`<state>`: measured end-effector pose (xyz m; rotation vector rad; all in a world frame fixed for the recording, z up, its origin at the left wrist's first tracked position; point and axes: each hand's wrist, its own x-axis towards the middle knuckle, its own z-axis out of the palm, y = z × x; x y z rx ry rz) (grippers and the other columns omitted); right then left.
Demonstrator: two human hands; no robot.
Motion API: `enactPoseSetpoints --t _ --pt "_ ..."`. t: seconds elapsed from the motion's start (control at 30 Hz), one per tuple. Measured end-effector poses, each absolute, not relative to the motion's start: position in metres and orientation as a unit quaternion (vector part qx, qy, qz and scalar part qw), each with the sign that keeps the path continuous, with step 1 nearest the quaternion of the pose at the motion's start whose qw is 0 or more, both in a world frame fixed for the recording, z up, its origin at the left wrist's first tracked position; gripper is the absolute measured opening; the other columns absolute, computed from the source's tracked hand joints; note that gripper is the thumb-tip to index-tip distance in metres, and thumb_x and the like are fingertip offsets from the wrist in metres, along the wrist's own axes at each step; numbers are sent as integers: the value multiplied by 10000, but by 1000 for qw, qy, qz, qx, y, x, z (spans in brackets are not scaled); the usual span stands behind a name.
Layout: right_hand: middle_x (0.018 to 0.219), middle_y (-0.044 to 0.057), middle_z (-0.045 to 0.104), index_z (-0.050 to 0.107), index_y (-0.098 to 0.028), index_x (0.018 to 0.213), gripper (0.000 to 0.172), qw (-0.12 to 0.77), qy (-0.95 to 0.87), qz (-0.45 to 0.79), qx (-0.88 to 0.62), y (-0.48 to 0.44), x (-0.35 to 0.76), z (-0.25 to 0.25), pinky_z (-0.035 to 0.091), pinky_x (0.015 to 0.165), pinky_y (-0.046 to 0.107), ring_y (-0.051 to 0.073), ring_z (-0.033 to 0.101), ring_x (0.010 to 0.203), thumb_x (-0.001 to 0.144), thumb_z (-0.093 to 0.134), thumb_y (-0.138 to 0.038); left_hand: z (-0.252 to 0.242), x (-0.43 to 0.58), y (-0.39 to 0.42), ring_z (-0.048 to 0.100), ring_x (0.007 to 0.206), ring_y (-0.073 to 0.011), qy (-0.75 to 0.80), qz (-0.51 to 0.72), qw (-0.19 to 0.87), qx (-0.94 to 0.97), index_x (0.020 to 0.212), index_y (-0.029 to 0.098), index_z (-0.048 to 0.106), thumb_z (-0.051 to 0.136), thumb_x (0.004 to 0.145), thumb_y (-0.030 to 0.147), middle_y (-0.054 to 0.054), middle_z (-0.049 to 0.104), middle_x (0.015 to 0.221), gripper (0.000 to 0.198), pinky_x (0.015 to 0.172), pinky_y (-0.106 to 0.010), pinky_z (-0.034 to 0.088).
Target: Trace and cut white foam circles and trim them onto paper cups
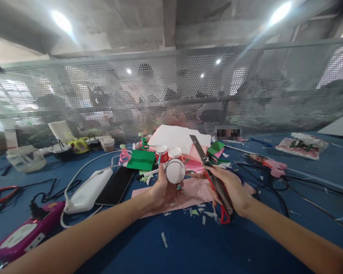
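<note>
My left hand (164, 188) is closed around a round white-faced piece (175, 171) with a black line along its rim. What lies behind that face is hidden. My right hand (231, 186) grips a utility knife (201, 152), its long grey blade pointing up and away. Red scissor handles (225, 215) show just below the right hand. Two small red cups with white tops (175, 153) stand right behind the white face. Beneath both hands lies pink paper (148, 196), with cut scraps (204, 219) around it.
Green folded paper (141, 160), a black phone (116, 186), a white power bank (88, 190) and a purple power strip (28, 232) lie to the left. White sheets (178, 135) sit behind. Cables and a pink glue gun (276, 167) are at right. A perforated metal screen (171, 91) borders the table.
</note>
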<state>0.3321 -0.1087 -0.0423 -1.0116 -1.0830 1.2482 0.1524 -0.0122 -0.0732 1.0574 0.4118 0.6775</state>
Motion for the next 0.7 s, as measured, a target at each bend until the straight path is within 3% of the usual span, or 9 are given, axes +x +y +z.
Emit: enactPoseSetpoints --t 0.17,0.37,0.53,0.7 --pt "363 -79 479 529 -154 1068 485 558 -463 535 -434 -109 331 -40 487 357 270 117 414 278 786 552 -548 -79 149 -10 462 652 -146 200 286 815 462 1065 198 623 554 713 725 -31 594 760 638 686 -309 370" --pt "378 -79 486 529 -189 985 406 570 -473 525 -420 -110 333 -40 432 312 228 113 429 283 783 587 -536 -70 150 -13 479 661 -151 206 285 817 457 1045 170 636 355 627 904 -32 586 730 890 618 -272 344" --pt "525 -46 573 526 -183 805 355 536 -459 601 -375 -110 331 -39 399 263 207 44 341 250 798 600 -530 -59 150 -20 471 718 -153 234 315 806 443 1122 177 605 350 643 896 -54 604 880 901 593 -252 332" --pt "568 -43 593 507 -184 767 328 487 -468 630 -384 -110 330 -40 418 266 192 28 353 259 777 661 -474 -64 150 -21 449 752 -168 274 299 759 509 1244 183 528 309 661 891 -41 568 881 943 723 -299 376"
